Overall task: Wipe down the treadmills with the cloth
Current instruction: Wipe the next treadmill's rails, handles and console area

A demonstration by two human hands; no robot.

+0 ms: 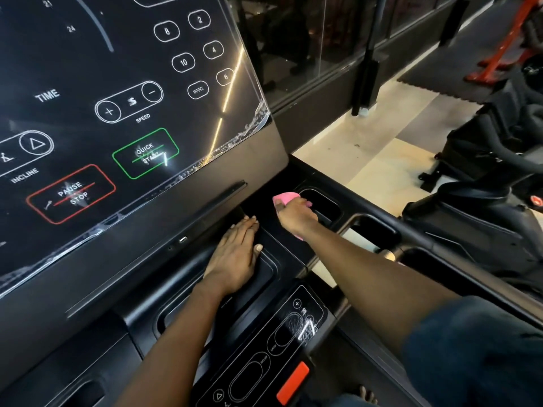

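1. Where the head view looks down past the treadmill console [117,113], the right hand [295,215] grasps the pink cloth [286,198] and presses it on the black tray just below the console, near the picture's centre.
2. The cloth bunches out past the fingertips at the hand's 11 o'clock, and a small piece shows under the wrist at 6 o'clock.
3. A cup holder recess [326,205] lies just beside the cloth at its 3 o'clock.
4. The left hand [235,257], at 7 o'clock from the right hand, is released: fingers straight and together, lying flat on a shallow tray recess [269,268].
5. A small control panel [282,348] sits at the picture's 6 o'clock, with an orange-red button [293,383] at its near end.
6. An exercise bike [484,201] stands at 3 o'clock on the pale floor [367,148].
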